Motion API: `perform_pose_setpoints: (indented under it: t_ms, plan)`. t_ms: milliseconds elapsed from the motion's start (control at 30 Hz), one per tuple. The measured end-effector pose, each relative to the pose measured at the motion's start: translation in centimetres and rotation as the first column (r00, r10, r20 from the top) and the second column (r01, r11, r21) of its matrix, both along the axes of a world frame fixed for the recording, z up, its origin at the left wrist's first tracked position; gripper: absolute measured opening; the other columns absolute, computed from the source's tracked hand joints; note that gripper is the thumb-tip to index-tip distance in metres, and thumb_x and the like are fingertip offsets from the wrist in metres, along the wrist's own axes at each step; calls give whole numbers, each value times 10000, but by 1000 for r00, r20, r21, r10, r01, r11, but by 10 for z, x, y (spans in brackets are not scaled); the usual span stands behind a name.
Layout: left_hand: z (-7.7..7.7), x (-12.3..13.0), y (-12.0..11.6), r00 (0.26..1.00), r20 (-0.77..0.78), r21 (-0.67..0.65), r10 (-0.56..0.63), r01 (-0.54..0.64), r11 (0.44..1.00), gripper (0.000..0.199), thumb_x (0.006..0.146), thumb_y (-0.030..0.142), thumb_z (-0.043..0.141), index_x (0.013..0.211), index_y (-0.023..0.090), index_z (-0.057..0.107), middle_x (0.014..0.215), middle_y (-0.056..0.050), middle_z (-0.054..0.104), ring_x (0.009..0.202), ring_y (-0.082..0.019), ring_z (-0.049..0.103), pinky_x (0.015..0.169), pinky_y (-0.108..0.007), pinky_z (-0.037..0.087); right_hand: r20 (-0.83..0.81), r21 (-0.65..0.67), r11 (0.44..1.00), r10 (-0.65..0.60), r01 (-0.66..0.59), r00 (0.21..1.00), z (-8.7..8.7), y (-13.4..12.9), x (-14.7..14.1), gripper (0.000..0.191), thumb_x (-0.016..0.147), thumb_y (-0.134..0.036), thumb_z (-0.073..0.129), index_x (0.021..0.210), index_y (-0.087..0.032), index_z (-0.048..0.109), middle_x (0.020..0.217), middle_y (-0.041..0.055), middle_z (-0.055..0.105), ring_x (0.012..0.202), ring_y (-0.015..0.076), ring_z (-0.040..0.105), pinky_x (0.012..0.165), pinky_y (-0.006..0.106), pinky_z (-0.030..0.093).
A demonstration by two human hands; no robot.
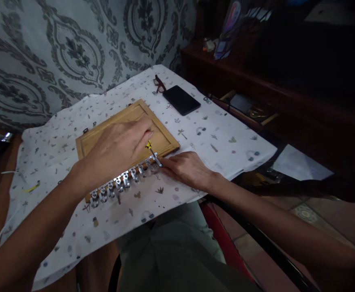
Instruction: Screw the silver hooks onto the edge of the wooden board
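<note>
A wooden board with a raised border lies flat on the cloth-covered table. Along its near edge runs a row of silver metal hook-like pieces. My left hand reaches over the board, its fingers closed around the top of a screwdriver with a yellow and black handle. The screwdriver's shaft slants down to the metal piece at the right end of the row. There, my right hand pinches that end metal piece between thumb and fingers. My left hand hides part of the board and most of the handle.
Beyond the board lie a black phone or tablet and a pair of glasses. The table carries a white patterned cloth. A patterned wall rises behind, and a dark wooden cabinet stands at the right.
</note>
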State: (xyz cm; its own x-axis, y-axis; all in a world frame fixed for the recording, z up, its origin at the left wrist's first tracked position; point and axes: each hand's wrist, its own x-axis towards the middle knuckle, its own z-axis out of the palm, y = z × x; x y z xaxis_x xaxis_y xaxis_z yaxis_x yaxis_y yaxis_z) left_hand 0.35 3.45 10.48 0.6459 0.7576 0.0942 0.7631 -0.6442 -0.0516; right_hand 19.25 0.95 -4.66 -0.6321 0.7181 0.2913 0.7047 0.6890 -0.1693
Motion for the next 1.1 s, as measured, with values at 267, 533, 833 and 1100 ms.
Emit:
perform_pose_setpoints:
  t_ms: [267, 533, 833, 1100]
  plan:
    - [-2, 0, 3, 999, -26, 42, -22, 23, 999, 254, 1013, 360, 423, 926, 182, 583, 652, 1, 553, 570, -149, 546, 564, -258, 359, -32, 14, 1000, 8, -7, 999, -1, 0, -1, 449, 1057, -414, 309, 1095, -159, 677, 645, 28, 675, 535, 135, 512, 556, 336, 222]
    - [-1, 2, 5, 998, -1, -17, -61, 61, 998, 228, 999, 294, 388, 900, 176, 557, 662, 3, 537, 572, -155, 536, 549, -276, 352, -26, 39, 999, 8, -7, 1000, -3, 1, -1, 478, 1065, -425, 275, 1089, -159, 671, 631, 24, 676, 520, 134, 518, 550, 337, 214]
    - [0, 0, 5, 994, -7, -50, -107, 107, 993, 201, 1004, 270, 377, 932, 191, 548, 738, -4, 601, 624, -153, 558, 583, -275, 357, -7, 37, 999, -2, 3, 1000, -1, 0, -2, 454, 1059, -417, 303, 1104, -160, 674, 641, 23, 682, 526, 138, 515, 550, 338, 217]
    - [-4, 2, 5, 995, 20, 36, -95, 94, 995, 201, 1004, 329, 440, 952, 199, 584, 643, 26, 532, 571, -140, 523, 557, -260, 336, -7, 13, 1000, -13, 13, 1000, 0, 0, -1, 438, 1052, -410, 323, 1107, -170, 684, 658, 15, 677, 531, 132, 509, 556, 343, 232]
